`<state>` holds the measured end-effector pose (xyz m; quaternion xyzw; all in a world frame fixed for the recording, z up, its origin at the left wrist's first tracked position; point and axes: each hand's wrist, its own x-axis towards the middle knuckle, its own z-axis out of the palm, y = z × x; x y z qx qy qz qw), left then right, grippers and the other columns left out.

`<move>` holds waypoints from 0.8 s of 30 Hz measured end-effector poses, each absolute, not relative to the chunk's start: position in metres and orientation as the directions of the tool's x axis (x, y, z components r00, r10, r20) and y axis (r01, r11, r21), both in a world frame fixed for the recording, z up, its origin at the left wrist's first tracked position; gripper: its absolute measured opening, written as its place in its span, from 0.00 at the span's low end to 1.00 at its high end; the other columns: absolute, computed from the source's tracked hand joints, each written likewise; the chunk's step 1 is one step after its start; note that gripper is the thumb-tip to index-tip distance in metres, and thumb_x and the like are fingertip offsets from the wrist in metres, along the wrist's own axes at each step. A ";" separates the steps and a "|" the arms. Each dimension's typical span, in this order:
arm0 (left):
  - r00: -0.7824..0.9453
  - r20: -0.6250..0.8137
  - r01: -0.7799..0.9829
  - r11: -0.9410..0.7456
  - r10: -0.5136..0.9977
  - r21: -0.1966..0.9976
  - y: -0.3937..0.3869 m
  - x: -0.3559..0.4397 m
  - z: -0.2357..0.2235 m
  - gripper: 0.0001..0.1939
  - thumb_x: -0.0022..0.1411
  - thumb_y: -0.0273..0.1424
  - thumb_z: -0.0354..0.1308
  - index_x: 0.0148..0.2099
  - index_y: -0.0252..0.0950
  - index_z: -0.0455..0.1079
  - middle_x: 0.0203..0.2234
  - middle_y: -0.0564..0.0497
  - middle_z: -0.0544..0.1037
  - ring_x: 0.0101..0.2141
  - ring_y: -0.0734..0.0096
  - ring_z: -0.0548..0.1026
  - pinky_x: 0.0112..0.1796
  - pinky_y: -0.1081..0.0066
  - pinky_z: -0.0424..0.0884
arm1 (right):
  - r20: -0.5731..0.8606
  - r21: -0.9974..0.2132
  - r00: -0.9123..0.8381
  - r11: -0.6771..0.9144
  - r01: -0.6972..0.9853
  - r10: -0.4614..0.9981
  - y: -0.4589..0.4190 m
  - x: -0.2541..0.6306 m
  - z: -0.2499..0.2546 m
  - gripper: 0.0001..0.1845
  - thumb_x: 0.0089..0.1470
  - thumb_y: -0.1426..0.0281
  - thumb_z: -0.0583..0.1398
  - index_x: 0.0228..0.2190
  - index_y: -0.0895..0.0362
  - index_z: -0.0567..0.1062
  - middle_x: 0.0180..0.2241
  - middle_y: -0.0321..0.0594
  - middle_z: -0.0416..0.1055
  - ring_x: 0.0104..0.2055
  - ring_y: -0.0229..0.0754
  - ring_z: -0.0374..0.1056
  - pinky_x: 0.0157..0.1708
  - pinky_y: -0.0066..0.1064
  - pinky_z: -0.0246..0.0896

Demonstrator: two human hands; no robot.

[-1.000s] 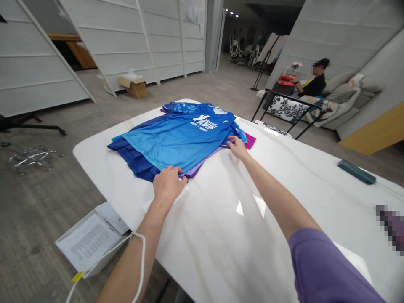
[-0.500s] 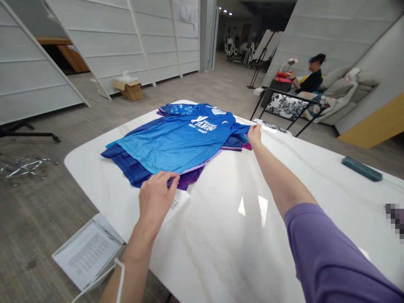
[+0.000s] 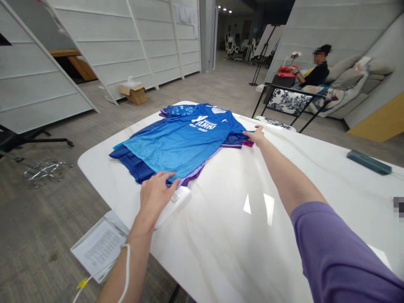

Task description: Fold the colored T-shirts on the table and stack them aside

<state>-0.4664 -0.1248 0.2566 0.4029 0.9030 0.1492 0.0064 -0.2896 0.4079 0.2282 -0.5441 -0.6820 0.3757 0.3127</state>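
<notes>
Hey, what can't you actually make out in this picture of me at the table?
All in the head view:
- Lower garments: mostly covered by the blue shirt.
- White printed item: partly behind the left hand; its print is too small to read.
- Right hand: how firm its grip is; the hand hides the sleeve's end.
- Dark patch: pixelated, cut off by the right edge.

Office-type space is indicated by wht. partition panels [image 3: 107, 42], w/ paper sheets [image 3: 185, 15] stuck on one; wht. swivel chairs [image 3: 232, 45] are seen in bkgd., & a lounge corner is formed by a gray sofa [image 3: 343, 79] at rt.
</notes>
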 end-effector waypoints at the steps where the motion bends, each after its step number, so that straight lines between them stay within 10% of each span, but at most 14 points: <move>1: -0.664 0.118 0.737 0.620 0.738 0.270 -0.124 -0.464 0.259 0.21 0.77 0.50 0.59 0.60 0.48 0.85 0.59 0.49 0.86 0.56 0.50 0.83 0.55 0.57 0.73 | 0.000 -0.783 -0.206 0.128 0.609 0.979 0.408 -0.290 0.225 0.44 0.48 0.58 0.79 0.61 0.54 0.72 0.58 0.52 0.68 0.50 0.49 0.74 0.55 0.46 0.80; 6: -0.625 0.022 0.745 0.589 0.780 0.313 -0.123 -0.465 0.259 0.22 0.72 0.54 0.63 0.55 0.48 0.87 0.53 0.48 0.89 0.52 0.49 0.85 0.51 0.59 0.74 | 0.002 -0.526 -0.338 0.288 0.800 0.941 0.413 -0.290 0.219 0.20 0.61 0.65 0.70 0.53 0.56 0.84 0.58 0.52 0.71 0.60 0.56 0.73 0.71 0.49 0.68; 13: -0.671 -0.070 0.536 0.548 0.738 0.643 -0.132 -0.497 0.233 0.21 0.66 0.54 0.67 0.48 0.45 0.89 0.44 0.50 0.91 0.44 0.54 0.85 0.48 0.63 0.76 | 0.249 -0.485 -0.316 0.400 0.778 0.916 0.408 -0.272 0.223 0.21 0.68 0.65 0.59 0.57 0.49 0.83 0.70 0.48 0.64 0.52 0.52 0.75 0.61 0.47 0.74; 18: -0.747 0.002 0.438 0.490 0.665 0.754 -0.136 -0.494 0.237 0.25 0.65 0.57 0.70 0.50 0.43 0.89 0.43 0.49 0.90 0.42 0.57 0.85 0.48 0.63 0.77 | 0.343 -0.412 -0.385 0.505 0.758 0.857 0.401 -0.267 0.232 0.24 0.73 0.63 0.56 0.64 0.47 0.79 0.72 0.46 0.66 0.64 0.60 0.73 0.64 0.50 0.71; 24: -0.568 0.352 0.801 0.400 0.744 0.445 -0.136 -0.460 0.273 0.15 0.75 0.46 0.63 0.47 0.45 0.87 0.45 0.49 0.89 0.48 0.55 0.83 0.54 0.58 0.73 | 0.343 -0.408 -0.355 0.478 0.778 0.870 0.414 -0.246 0.233 0.21 0.69 0.69 0.57 0.54 0.47 0.86 0.56 0.43 0.83 0.57 0.55 0.77 0.58 0.43 0.73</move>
